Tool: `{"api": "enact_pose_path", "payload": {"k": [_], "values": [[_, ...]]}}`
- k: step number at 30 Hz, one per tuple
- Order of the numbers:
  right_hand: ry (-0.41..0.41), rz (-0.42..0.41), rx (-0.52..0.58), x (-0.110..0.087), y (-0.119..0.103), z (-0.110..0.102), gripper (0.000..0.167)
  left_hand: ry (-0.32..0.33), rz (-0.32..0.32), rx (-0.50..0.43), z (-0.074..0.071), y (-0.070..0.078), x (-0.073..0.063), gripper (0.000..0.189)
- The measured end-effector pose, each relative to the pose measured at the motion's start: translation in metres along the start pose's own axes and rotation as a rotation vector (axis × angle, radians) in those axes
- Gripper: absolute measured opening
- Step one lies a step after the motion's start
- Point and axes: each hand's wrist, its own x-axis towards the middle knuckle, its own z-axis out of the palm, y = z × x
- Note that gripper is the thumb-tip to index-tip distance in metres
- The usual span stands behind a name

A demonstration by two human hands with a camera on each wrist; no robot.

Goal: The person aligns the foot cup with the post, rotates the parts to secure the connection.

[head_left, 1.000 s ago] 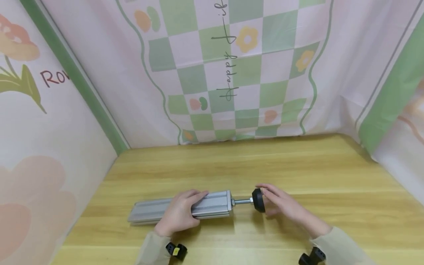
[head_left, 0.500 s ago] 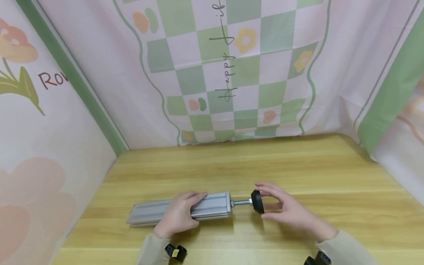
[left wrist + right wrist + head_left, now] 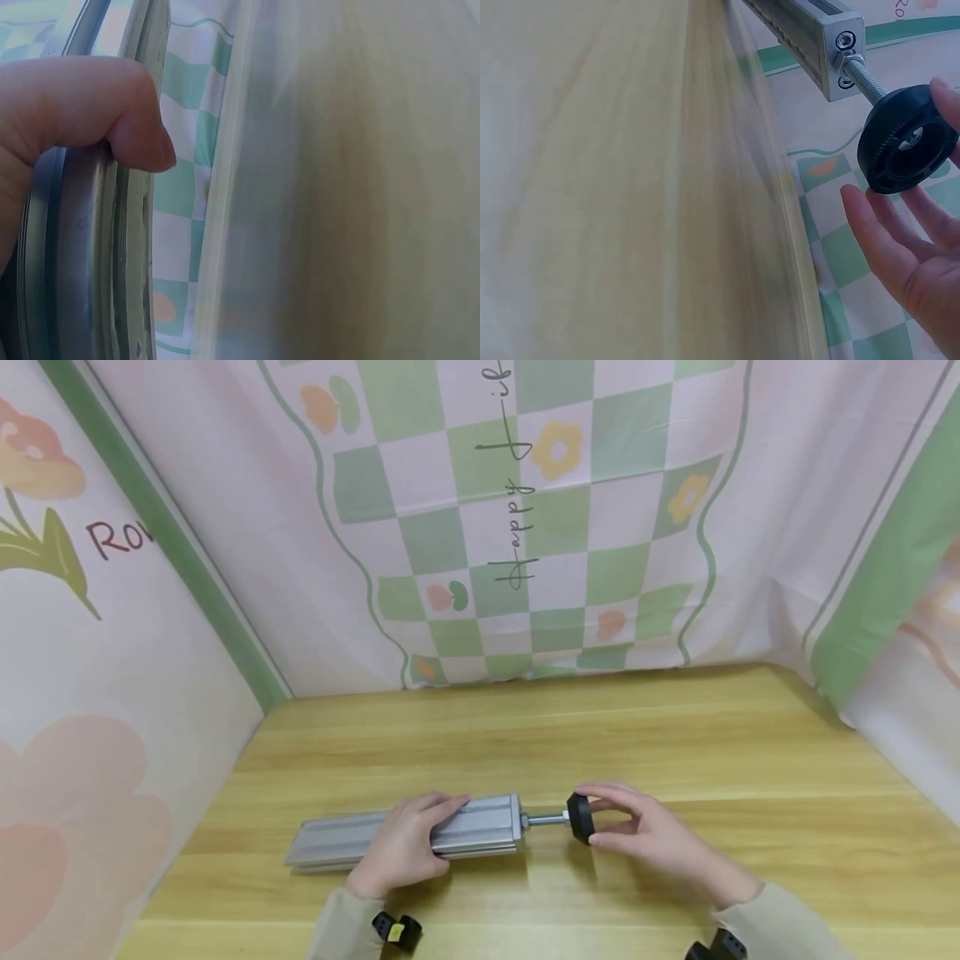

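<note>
A silver aluminium extrusion [image 3: 480,827] lies lengthwise near the front of the table in the head view. My left hand [image 3: 405,843] grips it around the middle, fingers over the top and thumb along the near side. From its right end a threaded rod [image 3: 546,819] sticks out, bearing a round black levelling foot [image 3: 580,818]. My right hand [image 3: 648,839] pinches the foot's rim between thumb and fingertips. In the right wrist view the foot's hollow underside [image 3: 911,146] faces the camera, and a hex nut [image 3: 847,61] sits against the extrusion's end plate. The left palm hides part of the extrusion.
The wood-grain table [image 3: 525,735] runs back to a hanging cloth [image 3: 525,527] with green and white checks. Printed curtains [image 3: 112,693] close off the left and right sides. A small black camera sits on each wrist.
My right hand's fingers spread apart around the foot, then drew in against its rim. The left hand keeps its grip, and the extrusion stays nearly where it was.
</note>
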Motion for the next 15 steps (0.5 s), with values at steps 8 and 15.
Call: {"api": "enact_pose_path", "payload": {"k": [8, 15], "values": [[-0.018, 0.082, 0.045, -0.0015, -0.0055, -0.0012, 0.057, -0.006, -0.001, 0.009, -0.0017, 0.0012, -0.0003, 0.081], [-0.029, 0.136, 0.103, -0.0011, -0.0078, -0.0007, 0.058, -0.013, -0.005, 0.011, -0.0018, 0.0015, -0.0005, 0.082]]}}
